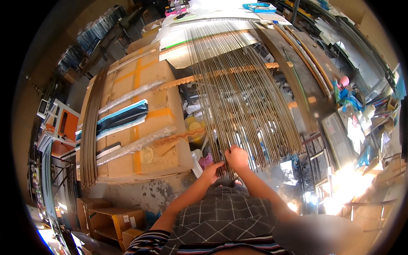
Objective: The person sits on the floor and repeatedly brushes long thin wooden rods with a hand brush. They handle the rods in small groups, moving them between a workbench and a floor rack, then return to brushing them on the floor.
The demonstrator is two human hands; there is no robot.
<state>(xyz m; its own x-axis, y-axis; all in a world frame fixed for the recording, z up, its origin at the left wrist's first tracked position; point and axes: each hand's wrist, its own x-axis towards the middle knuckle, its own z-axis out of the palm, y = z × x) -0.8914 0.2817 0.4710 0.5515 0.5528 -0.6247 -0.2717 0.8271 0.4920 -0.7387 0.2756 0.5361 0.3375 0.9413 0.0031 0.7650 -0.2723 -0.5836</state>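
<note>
Across the middle of the workspace lies a broad row of long, thin, straight grey-brown rods (250, 91), running away from the person, with the near ends closest to the body. The rods look like metal: judged so, each one should be stiff for its thickness, fairly light alone but heavy as a bundle, and likely to flex or sway along such a length. The smooth, narrow surface may roll or slip between the fingers, while breakage seems unlikely. A firm pinch near the close end suits sorting one out; lifting several would call for a wider grasp, nearer the middle.

The bare right hand (236, 157) is curled around rods at the near left part of the row; how many it grips is hidden. The bare left hand (211, 172) is just beside it, lower and to the left, thumb toward the rod ends; whether it grips any, I cannot tell. Most of the row stretches ahead and to the right of both hands, over an orange-brown, wavy-edged strip (180, 80).
</note>
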